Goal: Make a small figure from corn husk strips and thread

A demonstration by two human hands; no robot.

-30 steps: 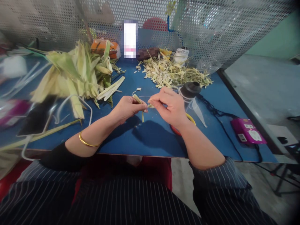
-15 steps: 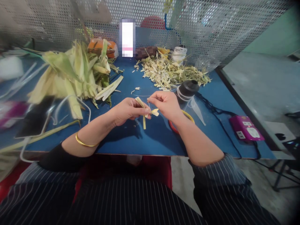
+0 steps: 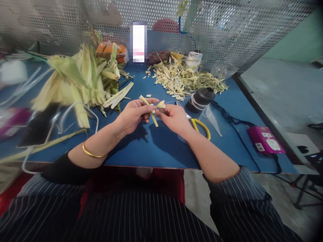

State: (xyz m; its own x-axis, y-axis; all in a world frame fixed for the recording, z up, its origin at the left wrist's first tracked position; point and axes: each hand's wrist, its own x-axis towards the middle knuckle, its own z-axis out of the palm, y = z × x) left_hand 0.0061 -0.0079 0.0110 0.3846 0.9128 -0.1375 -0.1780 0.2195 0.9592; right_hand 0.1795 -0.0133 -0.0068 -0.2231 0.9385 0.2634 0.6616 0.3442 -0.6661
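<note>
Both hands together mid-desk, just above the blue desk (image 3: 164, 151) top. Left hand (image 3: 133, 116): thumb and index pinched shut on a narrow corn husk strip (image 3: 154, 120), other fingers half curled under it. The strip slants across the fingertips, one end up over the left index, the other hanging below the thumb. A pale flared husk piece (image 3: 160, 104) sticks out between the two hands. Right hand (image 3: 174, 117): fingers curled, thumb and fingertips bunched right at that piece, nearly touching the left fingertips; can't tell if they grip the husk, the thread or both. Fine white thread (image 3: 172, 102) runs off to the right from the work. Black cone spool (image 3: 205, 95) lies tipped just beyond the right hand, white turns round its body. Yellow-handled scissors (image 3: 207, 130) on the desk by the right wrist, partly hidden by the forearm. Behind the spool: heap of small husk pieces (image 3: 181, 80). Left and beyond the left hand: big pile of corn husks (image 3: 83, 74), long leaves fanned toward the near edge. Magenta power strip (image 3: 266, 139) far right, dark cables running to it. Dark phone (image 3: 37, 129) at left, blurred, white cable (image 3: 94, 114) near it. Perforated metal screen (image 3: 161, 10) at the back.
</note>
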